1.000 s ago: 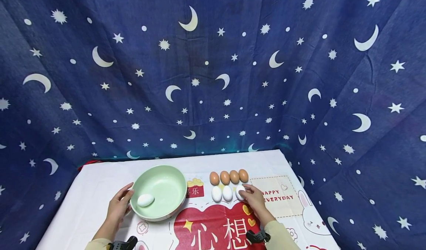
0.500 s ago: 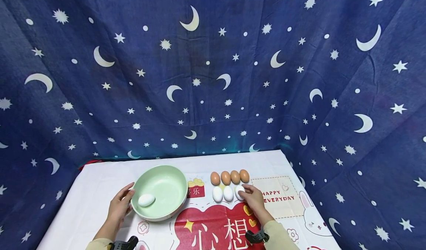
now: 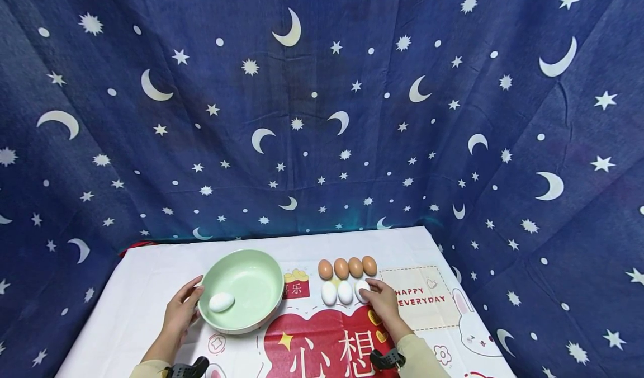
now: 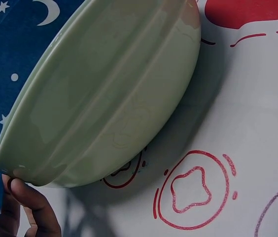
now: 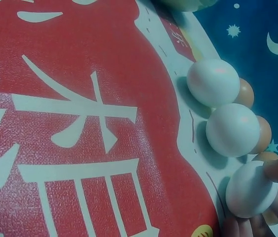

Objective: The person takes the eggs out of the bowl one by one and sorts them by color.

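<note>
A light green bowl (image 3: pixel 254 294) stands on the left of the table with one white egg (image 3: pixel 221 302) inside it. My left hand (image 3: pixel 179 311) holds the bowl's left rim between thumb and fingers; the left wrist view shows this grip from below the bowl's outer wall (image 4: pixel 114 98). On the right, three white eggs lie in a row, among them a left egg (image 3: pixel 328 293) and a middle egg (image 3: pixel 345 292). The rightmost white egg (image 5: pixel 251 190) is pinched by my right hand (image 3: pixel 384 302), whose fingers partly cover it.
Several brown eggs (image 3: pixel 341 268) form a row just behind the white ones. A printed tablecloth (image 3: pixel 312 249) with red and white patterns covers the table. Dark blue curtains (image 3: pixel 312 143) with moons and stars hang behind and at both sides.
</note>
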A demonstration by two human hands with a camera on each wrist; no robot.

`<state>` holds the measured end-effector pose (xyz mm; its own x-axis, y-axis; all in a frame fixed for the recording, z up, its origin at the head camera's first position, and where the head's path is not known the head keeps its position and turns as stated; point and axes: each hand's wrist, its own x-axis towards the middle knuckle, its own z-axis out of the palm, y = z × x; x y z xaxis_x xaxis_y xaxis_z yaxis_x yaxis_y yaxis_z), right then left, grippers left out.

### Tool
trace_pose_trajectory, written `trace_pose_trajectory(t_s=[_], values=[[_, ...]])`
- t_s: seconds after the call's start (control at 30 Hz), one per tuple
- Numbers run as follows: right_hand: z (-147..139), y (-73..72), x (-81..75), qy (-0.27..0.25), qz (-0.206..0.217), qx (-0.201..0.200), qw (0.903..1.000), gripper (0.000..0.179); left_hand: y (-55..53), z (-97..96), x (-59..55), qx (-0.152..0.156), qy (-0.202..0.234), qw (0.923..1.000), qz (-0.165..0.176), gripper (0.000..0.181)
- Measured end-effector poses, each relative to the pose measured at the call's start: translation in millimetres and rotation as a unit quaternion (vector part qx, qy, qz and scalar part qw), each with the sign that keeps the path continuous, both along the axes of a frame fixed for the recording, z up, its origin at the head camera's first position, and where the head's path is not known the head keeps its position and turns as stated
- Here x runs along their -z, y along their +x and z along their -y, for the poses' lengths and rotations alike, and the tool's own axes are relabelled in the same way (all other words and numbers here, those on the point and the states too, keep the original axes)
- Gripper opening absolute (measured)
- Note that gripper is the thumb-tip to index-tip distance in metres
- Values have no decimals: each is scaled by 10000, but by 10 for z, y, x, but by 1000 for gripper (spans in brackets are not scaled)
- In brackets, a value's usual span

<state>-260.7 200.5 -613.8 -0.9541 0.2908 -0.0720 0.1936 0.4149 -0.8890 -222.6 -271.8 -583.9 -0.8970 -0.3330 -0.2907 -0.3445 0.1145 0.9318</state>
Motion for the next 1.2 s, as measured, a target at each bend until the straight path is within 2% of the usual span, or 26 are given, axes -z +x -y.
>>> trace_pose_trajectory(t_s=[0.73,0.93,1.2], values=[[5,18,-29,-416,143,-59,9990,49,10,7,-18,-10,75,10000,-9,60],[3,22,-114,-484,187,54,9986,47,1,6,-17,-15,70,10000,17,59],[52,-33,-283,-412,-126,255,9987,40,-2,12,-4,-26,132,9999,-11,62]])
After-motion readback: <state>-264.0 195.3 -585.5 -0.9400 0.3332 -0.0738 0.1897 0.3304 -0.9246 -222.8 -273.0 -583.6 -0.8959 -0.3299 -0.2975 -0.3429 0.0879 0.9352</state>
